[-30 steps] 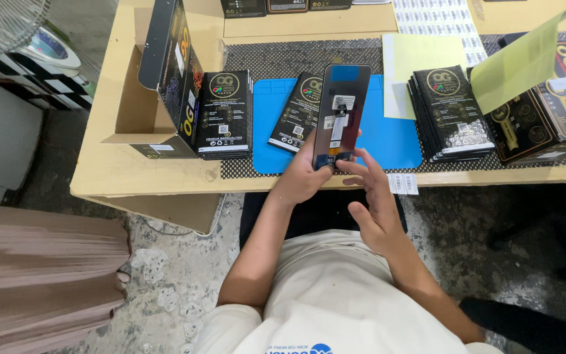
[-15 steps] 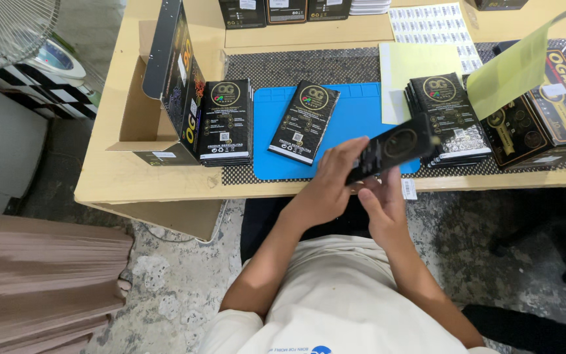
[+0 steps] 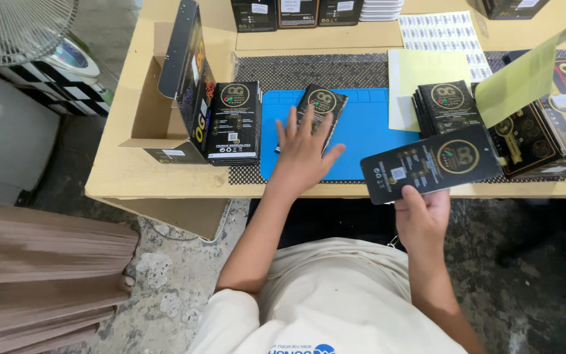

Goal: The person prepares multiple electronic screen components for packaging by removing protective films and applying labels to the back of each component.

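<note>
My right hand [image 3: 422,215] holds a flat black packet with gold print [image 3: 431,164] by its lower edge, level, over the table's front edge at the right. My left hand [image 3: 304,152] is spread open over the blue mat [image 3: 368,124], fingers touching the lower end of another black packet [image 3: 323,105] that lies tilted on the mat. A stack of the same packets [image 3: 233,122] stands left of the mat. A second stack [image 3: 445,106] lies right of it.
An open cardboard display box [image 3: 177,85] stands at the table's left. A yellow sheet [image 3: 422,82] and a sheet of small stickers [image 3: 441,31] lie beyond the mat. Larger black-and-gold boxes [image 3: 558,124] sit at the far right. A fan [image 3: 14,29] stands on the floor at left.
Both hands held one packet upright, then tipped it flat. Now my right hand alone carries it to the right, while my left hand has let go and reached onto the packet on the mat.
</note>
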